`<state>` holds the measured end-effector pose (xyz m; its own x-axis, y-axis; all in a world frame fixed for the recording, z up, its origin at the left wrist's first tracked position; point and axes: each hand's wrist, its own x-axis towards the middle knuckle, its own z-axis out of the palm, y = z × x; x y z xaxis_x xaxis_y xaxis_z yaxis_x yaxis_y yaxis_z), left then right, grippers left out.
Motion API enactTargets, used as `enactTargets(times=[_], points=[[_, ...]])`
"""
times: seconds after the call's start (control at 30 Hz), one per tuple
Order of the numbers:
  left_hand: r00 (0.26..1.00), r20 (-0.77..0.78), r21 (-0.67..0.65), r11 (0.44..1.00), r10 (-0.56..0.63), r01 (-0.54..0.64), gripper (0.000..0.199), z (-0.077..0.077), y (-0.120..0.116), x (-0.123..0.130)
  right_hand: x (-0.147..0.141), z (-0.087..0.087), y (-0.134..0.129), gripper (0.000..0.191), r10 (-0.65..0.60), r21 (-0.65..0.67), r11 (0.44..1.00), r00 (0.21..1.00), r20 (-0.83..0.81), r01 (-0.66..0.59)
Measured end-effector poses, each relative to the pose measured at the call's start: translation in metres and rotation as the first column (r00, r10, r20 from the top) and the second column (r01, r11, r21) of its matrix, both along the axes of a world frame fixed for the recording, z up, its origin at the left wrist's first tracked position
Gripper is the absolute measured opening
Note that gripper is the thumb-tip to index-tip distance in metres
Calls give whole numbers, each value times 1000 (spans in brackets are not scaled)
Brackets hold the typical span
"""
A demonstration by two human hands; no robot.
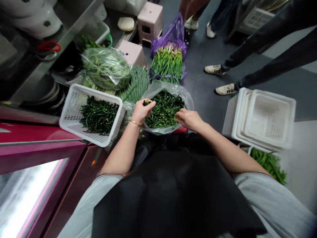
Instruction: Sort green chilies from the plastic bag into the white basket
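Observation:
A clear plastic bag (186, 93) stands open in front of me, full of thin dark green chili peppers (164, 110). Over its left side, my left hand (143, 111) is closed, with a dark green chili pepper (146, 103) showing between the fingers. My right hand (190, 119) is at the bag's right side, fingers bent and fingertips at the peppers; what they pinch, if anything, is hidden. To the left of my left hand, a white perforated basket (70, 114) holds a heap of similar dark green chili peppers (99, 114).
Beyond the bag lie scallions (168, 62) in a purple bag (177, 28). A bag of green vegetables (106, 67) and pinkish stools (150, 19) are to the left. Stacked white baskets (269, 115) and green peppers (268, 163) stand right. People's legs (250, 53) are nearby.

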<state>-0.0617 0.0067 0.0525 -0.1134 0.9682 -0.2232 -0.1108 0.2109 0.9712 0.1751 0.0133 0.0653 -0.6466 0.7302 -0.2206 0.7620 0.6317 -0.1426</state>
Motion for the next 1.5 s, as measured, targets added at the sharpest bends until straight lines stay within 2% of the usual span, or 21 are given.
enactTargets(times=[0.1,0.17,0.23,0.3,0.4,0.5,0.57,0.67,0.73,0.8,0.83,0.9,0.97,1.03,1.1,1.13,1.2,1.3,1.37,1.43,1.5], points=[[989,-149,61,998,-8,17,29,1,2,11,-20,-16,9,26,121,-73,991,982,144,-112],[968,-249,99,994,-11,36,28,-1,0,14,-24,-19,20,30,75,-62,996,990,120,-67],[959,-283,104,994,-5,35,28,-5,-5,14,-21,-18,29,33,-14,4,1000,1000,-14,14],[967,-255,88,996,23,-1,27,-10,-11,14,-17,-19,30,33,-55,47,997,994,-95,59],[984,-171,54,998,49,-41,27,-13,-19,15,-19,-31,20,42,-59,23,998,995,80,58],[993,-106,50,998,44,-39,27,-8,-22,14,-27,-43,17,36,-99,-10,995,977,189,103],[996,-66,51,997,60,-57,26,-2,-24,9,-28,-40,26,37,-149,-20,988,983,107,152],[991,-10,-13,991,130,-130,24,9,-32,4,-21,-20,47,39,-176,-56,983,983,-51,173],[987,8,-96,983,161,-160,21,13,-38,7,-16,-7,56,38,-155,-92,985,984,-88,147],[993,22,-179,978,117,-111,20,10,-40,16,-13,-4,60,37,-165,-80,984,982,-92,158],[995,52,-209,975,84,-71,19,6,-38,22,-14,-6,60,38,-212,-35,977,968,-134,209],[984,174,-259,966,36,11,21,-4,-31,36,-18,-18,52,39,-248,104,949,908,-339,298],[941,337,-290,954,33,71,25,-15,-23,50,-26,-32,34,42,-137,204,933,817,-560,296],[876,468,-295,955,118,29,29,-23,-17,60,-33,-43,9,43,-38,228,938,734,-678,259],[822,530,-287,956,209,-58,32,-27,-15,64,-38,-47,-11,39,44,226,959,698,-715,171],[815,531,-282,955,233,-89,33,-28,-15,64,-38,-46,-17,37,76,211,971,693,-717,111],[864,466,-271,960,192,-68,34,-29,-17,61,-32,-39,-20,35,75,110,994,690,-720,7],[970,240,-221,971,-33,88,34,-25,-26,53,-19,-22,-4,43,-165,-165,984,711,-683,70],[970,66,-148,959,-232,240,36,-19,-33,47,-16,-14,10,48,-288,-304,944,760,-583,125],[925,-71,-83,926,-373,367,38,-10,-36,39,-20,-12,18,52,-313,-457,888,804,-505,59],[885,-146,-47,897,-442,440,38,-1,-36,31,-25,-14,20,54,-351,-621,782,796,-493,-40]])
